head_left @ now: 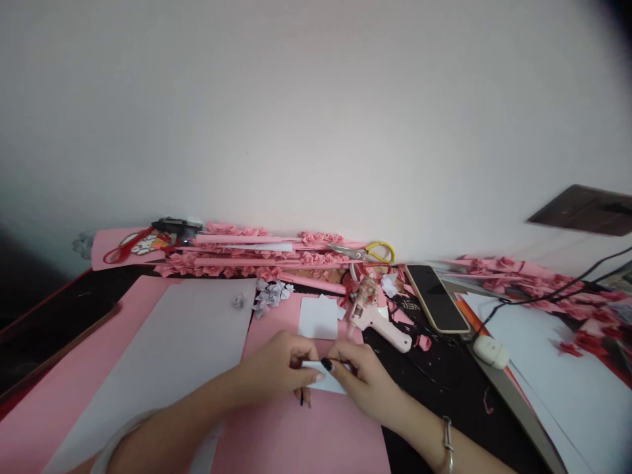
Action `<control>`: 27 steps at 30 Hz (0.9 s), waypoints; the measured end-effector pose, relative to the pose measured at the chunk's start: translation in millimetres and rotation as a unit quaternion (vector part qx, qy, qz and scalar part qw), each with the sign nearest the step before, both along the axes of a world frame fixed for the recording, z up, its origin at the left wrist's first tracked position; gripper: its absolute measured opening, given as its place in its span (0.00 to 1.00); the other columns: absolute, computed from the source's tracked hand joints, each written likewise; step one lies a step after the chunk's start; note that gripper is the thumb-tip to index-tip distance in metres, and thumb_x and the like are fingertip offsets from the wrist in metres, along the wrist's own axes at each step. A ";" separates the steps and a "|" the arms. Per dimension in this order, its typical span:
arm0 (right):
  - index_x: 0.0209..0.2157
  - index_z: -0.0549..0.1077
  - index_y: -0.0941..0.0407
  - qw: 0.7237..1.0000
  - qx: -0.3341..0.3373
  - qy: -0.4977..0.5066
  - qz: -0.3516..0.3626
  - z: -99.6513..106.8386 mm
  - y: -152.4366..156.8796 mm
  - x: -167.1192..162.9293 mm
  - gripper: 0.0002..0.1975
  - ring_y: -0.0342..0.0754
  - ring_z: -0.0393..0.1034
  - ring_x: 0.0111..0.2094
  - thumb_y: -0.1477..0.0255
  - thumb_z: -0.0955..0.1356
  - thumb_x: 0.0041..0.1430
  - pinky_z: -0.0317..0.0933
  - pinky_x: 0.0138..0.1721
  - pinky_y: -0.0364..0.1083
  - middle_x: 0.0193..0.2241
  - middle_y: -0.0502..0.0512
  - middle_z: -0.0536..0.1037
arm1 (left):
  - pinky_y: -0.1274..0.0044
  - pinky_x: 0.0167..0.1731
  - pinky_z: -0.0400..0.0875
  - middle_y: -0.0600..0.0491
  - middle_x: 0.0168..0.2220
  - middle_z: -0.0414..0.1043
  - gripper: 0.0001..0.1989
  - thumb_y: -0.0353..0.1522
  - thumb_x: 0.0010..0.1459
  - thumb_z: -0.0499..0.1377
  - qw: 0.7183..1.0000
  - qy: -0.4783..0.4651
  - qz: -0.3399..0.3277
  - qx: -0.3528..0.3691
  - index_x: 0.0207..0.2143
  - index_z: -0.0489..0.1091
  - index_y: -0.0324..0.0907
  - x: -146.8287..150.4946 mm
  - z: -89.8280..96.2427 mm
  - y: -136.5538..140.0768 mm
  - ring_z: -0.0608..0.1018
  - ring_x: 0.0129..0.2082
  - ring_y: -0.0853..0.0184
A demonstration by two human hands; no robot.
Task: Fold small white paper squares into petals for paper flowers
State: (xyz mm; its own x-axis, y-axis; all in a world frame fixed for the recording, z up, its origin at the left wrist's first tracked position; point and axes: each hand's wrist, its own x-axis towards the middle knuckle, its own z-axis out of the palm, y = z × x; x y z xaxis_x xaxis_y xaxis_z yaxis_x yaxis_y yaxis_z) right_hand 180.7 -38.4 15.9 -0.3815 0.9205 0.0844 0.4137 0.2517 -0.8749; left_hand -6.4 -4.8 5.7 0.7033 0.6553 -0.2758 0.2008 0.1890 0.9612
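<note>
Between my two hands is a small folded piece of white paper, held above a pink sheet. My left hand pinches its left end, thumb on top and some fingers hidden below. At the right end, my right hand grips it, with the dark-nailed thumb pressing near the upper edge. Just beyond my hands lie white paper squares on the pink sheet. A pink glue gun rests to their right, and a cluster of white paper flowers sits to their left.
Pink paper flower stems line the wall, with yellow-handled scissors on them. A phone lies at right, near a white plug or case and black cables. Large white sheets spread at left; more paper lies right.
</note>
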 end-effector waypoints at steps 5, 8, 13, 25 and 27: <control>0.19 0.58 0.56 1.000 0.018 -0.013 -0.001 -1.1 -1.7 0.5 0.16 0.40 0.47 0.19 0.70 0.62 0.60 0.43 0.20 0.40 0.16 0.43 0.53 | 0.80 0.22 0.70 0.61 0.16 0.66 0.08 0.32 0.51 0.60 1.000 -0.011 -0.006 -0.010 0.24 0.63 0.41 0.8 -5.6 -2.3 0.78 0.20 0.67; 0.17 0.54 0.55 0.999 0.027 -0.027 -0.029 -4.6 -2.5 1.3 0.19 0.39 0.45 0.19 0.71 0.63 0.59 0.41 0.20 0.40 0.16 0.42 0.50 | 0.80 0.22 0.71 0.61 0.16 0.66 0.07 0.31 0.51 0.60 1.000 -0.020 -0.004 -0.010 0.24 0.64 0.40 1.6 -5.7 -2.5 0.78 0.20 0.68; 0.15 0.48 0.55 0.996 0.049 -0.018 -0.066 -8.3 -2.2 3.1 0.23 0.38 0.41 0.18 0.68 0.64 0.59 0.38 0.19 0.41 0.14 0.42 0.46 | 0.80 0.21 0.71 0.61 0.17 0.66 0.06 0.32 0.51 0.60 0.999 -0.037 0.000 -0.015 0.26 0.65 0.39 2.0 -2.5 -0.7 0.77 0.18 0.69; 0.16 0.48 0.54 0.989 0.054 0.025 -0.138 -11.2 4.3 11.9 0.23 0.39 0.43 0.18 0.64 0.61 0.62 0.41 0.19 0.42 0.15 0.43 0.49 | 0.80 0.20 0.68 0.58 0.15 0.70 0.10 0.34 0.50 0.61 0.998 -0.051 0.019 -0.035 0.24 0.63 0.40 0.6 1.4 5.2 0.76 0.17 0.69; 0.17 0.51 0.55 0.982 0.061 0.045 -0.172 -10.4 7.3 15.5 0.22 0.40 0.47 0.19 0.64 0.60 0.63 0.44 0.20 0.41 0.16 0.44 0.52 | 0.80 0.20 0.68 0.58 0.16 0.71 0.10 0.34 0.50 0.61 0.998 -0.054 0.035 -0.029 0.24 0.63 0.40 -0.3 -0.1 7.0 0.76 0.18 0.69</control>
